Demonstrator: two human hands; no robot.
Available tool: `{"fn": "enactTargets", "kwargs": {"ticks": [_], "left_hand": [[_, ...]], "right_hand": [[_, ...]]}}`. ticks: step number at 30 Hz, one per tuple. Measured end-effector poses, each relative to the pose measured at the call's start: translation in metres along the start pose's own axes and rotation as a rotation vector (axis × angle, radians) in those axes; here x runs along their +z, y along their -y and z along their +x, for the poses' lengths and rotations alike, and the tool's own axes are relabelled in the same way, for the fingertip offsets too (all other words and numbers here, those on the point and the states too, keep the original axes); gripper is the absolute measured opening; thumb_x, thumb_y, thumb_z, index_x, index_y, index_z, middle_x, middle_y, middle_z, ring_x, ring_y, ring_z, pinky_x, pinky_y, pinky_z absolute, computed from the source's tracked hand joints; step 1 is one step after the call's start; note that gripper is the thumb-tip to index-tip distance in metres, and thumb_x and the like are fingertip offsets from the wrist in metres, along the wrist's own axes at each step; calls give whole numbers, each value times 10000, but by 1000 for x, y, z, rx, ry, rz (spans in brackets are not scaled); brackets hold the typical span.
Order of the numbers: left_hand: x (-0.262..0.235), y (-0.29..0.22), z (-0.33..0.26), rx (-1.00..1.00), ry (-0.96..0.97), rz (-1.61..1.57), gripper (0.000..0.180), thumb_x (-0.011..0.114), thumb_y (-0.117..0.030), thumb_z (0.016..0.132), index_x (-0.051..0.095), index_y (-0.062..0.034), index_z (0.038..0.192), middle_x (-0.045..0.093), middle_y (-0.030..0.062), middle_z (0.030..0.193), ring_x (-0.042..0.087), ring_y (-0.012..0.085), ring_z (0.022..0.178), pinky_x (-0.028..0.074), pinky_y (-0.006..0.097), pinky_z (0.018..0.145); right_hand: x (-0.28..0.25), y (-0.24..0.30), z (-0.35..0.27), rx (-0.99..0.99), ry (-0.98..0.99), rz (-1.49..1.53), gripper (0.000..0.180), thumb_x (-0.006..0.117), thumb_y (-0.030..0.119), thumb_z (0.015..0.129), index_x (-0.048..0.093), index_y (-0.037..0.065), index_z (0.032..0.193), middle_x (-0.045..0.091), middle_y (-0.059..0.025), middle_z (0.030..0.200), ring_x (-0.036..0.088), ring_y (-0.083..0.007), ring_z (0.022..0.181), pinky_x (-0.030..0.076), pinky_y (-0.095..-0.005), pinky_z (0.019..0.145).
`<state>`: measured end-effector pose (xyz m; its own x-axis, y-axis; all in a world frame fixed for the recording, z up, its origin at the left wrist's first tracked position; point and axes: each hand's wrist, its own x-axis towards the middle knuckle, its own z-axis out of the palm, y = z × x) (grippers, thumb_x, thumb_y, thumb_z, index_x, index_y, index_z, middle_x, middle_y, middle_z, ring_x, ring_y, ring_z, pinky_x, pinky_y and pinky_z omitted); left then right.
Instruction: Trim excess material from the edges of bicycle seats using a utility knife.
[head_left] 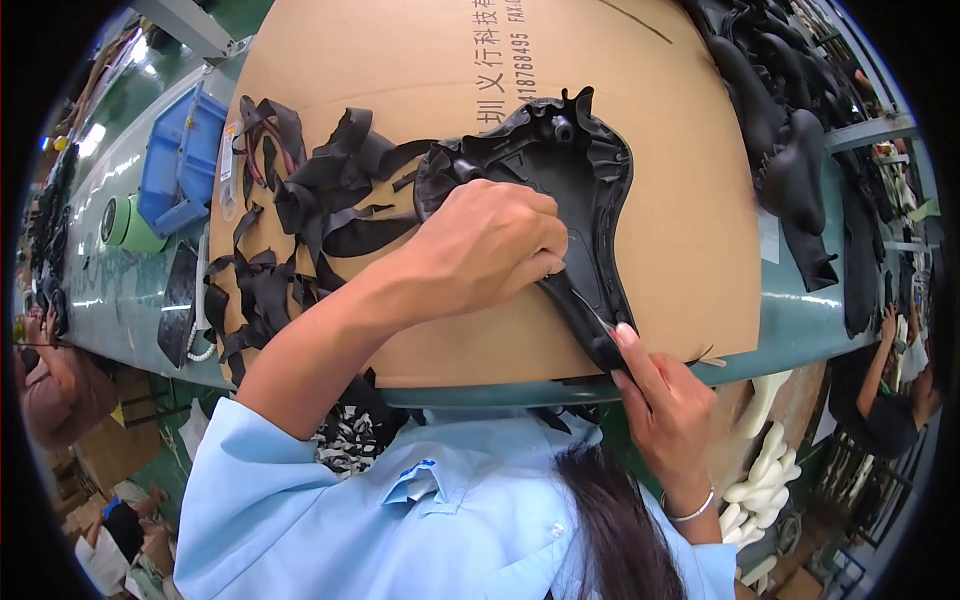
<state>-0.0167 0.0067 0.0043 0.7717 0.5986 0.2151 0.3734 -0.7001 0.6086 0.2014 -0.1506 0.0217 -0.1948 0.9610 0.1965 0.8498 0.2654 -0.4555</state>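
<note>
A black bicycle saddle (592, 195) lies upside down on a cardboard sheet (690, 250), its hollow underside up and its narrow nose toward me. Black cover material is gathered along its rim. My left hand (490, 240) is closed over the saddle's middle, fingers curled and pressed together; what they grip is hidden. At the nose, my right hand (668, 400) has its thumb and fingers closed on the tip. A thin pale line (592, 312) runs along the nose by those fingertips; I cannot tell whether it is a tool or an edge.
Cut black strips (300, 200) heap on the cardboard's left. Beyond them are a blue plastic bin (180, 155) and a green round container (128, 224). Black saddles (795, 170) pile at the right, near a metal post (870, 133). White pieces (765, 485) lie lower right. Other people work at both sides.
</note>
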Motion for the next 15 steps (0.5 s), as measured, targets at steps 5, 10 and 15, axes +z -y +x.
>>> {"fn": "enactTargets", "kwargs": {"ticks": [5, 10, 15], "left_hand": [[3, 3, 3, -7, -7, -24, 99, 645, -129, 783, 668, -33, 785, 607, 88, 753, 600, 284, 720, 480, 382, 625], [4, 1, -2, -57, -23, -82, 110, 649, -129, 784, 668, -21, 776, 611, 92, 737, 608, 276, 698, 482, 368, 615], [20, -18, -1, -269, -85, -14, 125, 672, -159, 762, 671, -36, 738, 622, 105, 726, 616, 283, 676, 480, 377, 603]], "right_hand": [[-2, 0, 17, -91, 65, -220, 587, 649, 17, 770, 595, 237, 1311, 390, -42, 602, 448, -181, 507, 365, -323, 469], [-35, 5, 16, -69, 287, -332, 557, 702, 21, 771, 607, 199, 1290, 475, -55, 643, 532, -201, 567, 412, -343, 520], [-64, -14, 9, -18, 207, -335, 560, 601, 3, 825, 556, 202, 1347, 522, -69, 700, 555, -172, 586, 433, -297, 537]]}}
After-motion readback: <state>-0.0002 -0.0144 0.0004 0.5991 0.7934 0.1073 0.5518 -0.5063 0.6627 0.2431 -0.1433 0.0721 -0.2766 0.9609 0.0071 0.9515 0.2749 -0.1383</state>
